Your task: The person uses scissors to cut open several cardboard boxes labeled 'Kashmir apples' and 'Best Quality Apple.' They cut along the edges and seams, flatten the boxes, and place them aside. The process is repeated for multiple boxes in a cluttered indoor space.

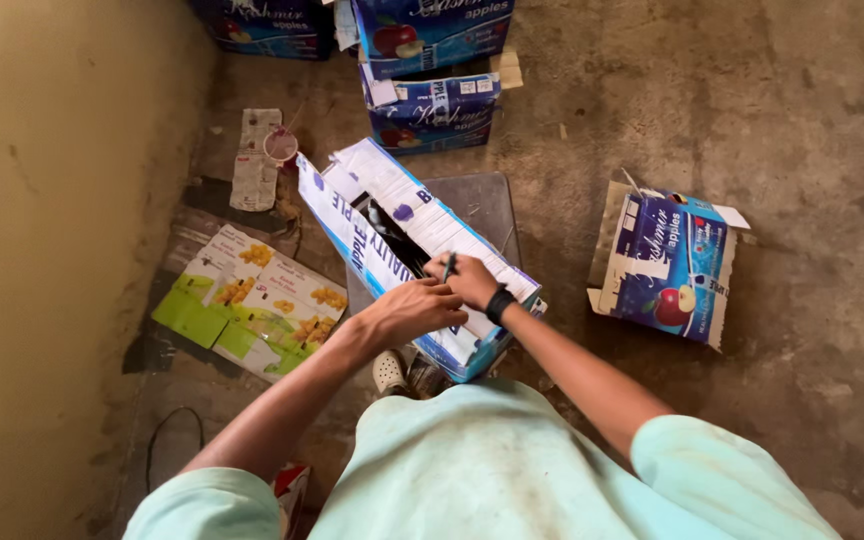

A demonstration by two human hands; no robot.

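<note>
The left hand (414,310) lies curled over the near top edge of a long blue-and-white cardboard fruit carton (407,255), fingers folded down on the flap and pressing it. The right hand (470,280), with a dark band at the wrist, is pinched around a thin dark tool (449,265), perhaps a pen or a small blade, its tip meeting the carton's white top flap; what the tool is cannot be told for certain.

The carton sits tilted in the middle of the frame on a small grey stool-like stand (482,205), its flaps partly open with something dark inside. Judging by the creased flaps, it is light, thin corrugated board: stiff along its folds, soft and easily crushed on the flat panels. It would best be held at the corners and folded edges, not by the loose flaps.

At the right lies a half-flattened blue carton (667,265) on the concrete floor (802,120). More blue cartons (432,70) are stacked at the upper middle. At the left, flattened green-and-white card (252,300) lies near the wall (52,250).
</note>
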